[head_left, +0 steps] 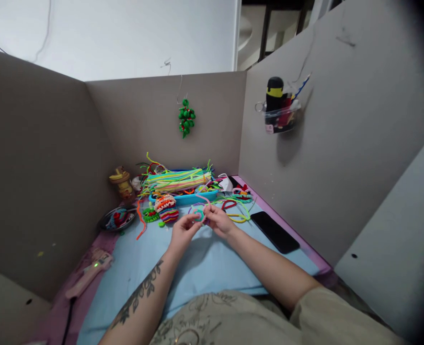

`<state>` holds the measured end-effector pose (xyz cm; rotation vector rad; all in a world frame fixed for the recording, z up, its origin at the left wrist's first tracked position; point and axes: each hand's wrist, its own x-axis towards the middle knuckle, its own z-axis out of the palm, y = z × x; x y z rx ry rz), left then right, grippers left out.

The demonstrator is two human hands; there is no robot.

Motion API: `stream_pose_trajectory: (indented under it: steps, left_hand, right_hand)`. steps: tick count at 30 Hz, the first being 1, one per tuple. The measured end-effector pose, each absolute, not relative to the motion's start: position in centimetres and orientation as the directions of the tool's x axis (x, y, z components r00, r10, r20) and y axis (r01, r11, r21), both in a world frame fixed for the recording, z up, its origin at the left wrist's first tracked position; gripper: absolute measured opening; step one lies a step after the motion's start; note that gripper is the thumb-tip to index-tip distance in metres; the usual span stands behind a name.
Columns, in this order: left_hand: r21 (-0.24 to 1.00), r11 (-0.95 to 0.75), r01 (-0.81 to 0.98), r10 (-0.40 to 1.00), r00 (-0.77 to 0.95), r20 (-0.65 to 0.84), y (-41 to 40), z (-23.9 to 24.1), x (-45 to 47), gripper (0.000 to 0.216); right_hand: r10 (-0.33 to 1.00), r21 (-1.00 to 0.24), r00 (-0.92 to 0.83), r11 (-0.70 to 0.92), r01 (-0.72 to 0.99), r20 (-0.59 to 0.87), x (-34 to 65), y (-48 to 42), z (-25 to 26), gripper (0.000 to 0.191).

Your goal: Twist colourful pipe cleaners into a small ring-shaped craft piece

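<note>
My left hand (183, 231) and my right hand (218, 221) meet above the light blue mat (204, 268). Both pinch a small coiled pipe-cleaner piece (199, 212), teal and purple, with a pink end curling up from it. The fingers of both hands are closed on it. Just behind lies a blue tray (183, 197) piled with long pipe cleaners in yellow, green and pink. A striped woven pipe-cleaner ball (166, 207) sits to the left of my hands.
A black phone (274, 231) lies on the right. A pink glue gun (89, 275) rests at the left edge. A small dish (117, 218) holds bits. Cardboard walls surround the mat; a green ornament (186, 117) hangs at the back, and a holder (280, 112) on the right wall.
</note>
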<state>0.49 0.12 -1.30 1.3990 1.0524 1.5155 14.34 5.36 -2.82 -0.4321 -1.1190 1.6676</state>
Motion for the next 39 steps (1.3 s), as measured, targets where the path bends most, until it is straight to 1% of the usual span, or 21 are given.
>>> stream_pose_trajectory:
  steps: [3,6,12,21,27,32,36,39]
  left_hand:
    - [0.944,-0.329,-0.017,0.938,-0.118,0.325,0.17,-1.47,0.50,0.028]
    - [0.936,-0.353,-0.011,0.928,-0.133,0.348,0.24,-1.54,0.57,0.027]
    - [0.922,-0.372,-0.109,0.927,-0.085,0.364,0.33,-1.47,0.77,0.040]
    - [0.931,-0.351,-0.097,0.936,-0.049,0.348,0.52,-1.80,0.63,0.040]
    - [0.937,-0.348,-0.044,0.936,-0.080,0.344,0.42,-1.65,0.63,0.043]
    - [0.940,-0.342,0.004,0.938,-0.060,0.341,0.78,-2.00,0.46,0.044]
    - [0.907,-0.412,0.085,0.903,-0.096,0.419,0.89,-2.11,0.27,0.047]
    - [0.874,-0.451,0.180,0.881,-0.068,0.468,0.92,-2.11,0.04,0.034]
  right_hand:
    - [0.882,-0.841,-0.407,-0.022,-0.541,0.238,14.29,5.22,-2.75,0.026]
    - [0.882,-0.830,-0.410,-0.038,-0.556,0.234,14.23,5.10,-2.67,0.025]
    - [0.887,-0.809,-0.411,-0.079,-0.583,0.209,14.15,5.26,-2.74,0.023]
    - [0.896,-0.800,-0.400,-0.093,-0.592,0.192,14.02,5.24,-2.84,0.023]
    - [0.904,-0.821,-0.383,-0.069,-0.566,0.188,14.09,5.41,-2.83,0.024]
    - [0.912,-0.845,-0.373,-0.059,-0.532,0.171,14.14,5.61,-2.95,0.025]
    - [0.919,-0.866,-0.360,-0.045,-0.497,0.159,14.14,5.52,-2.91,0.026]
    - [0.922,-0.872,-0.358,-0.051,-0.487,0.146,14.11,5.46,-2.89,0.027]
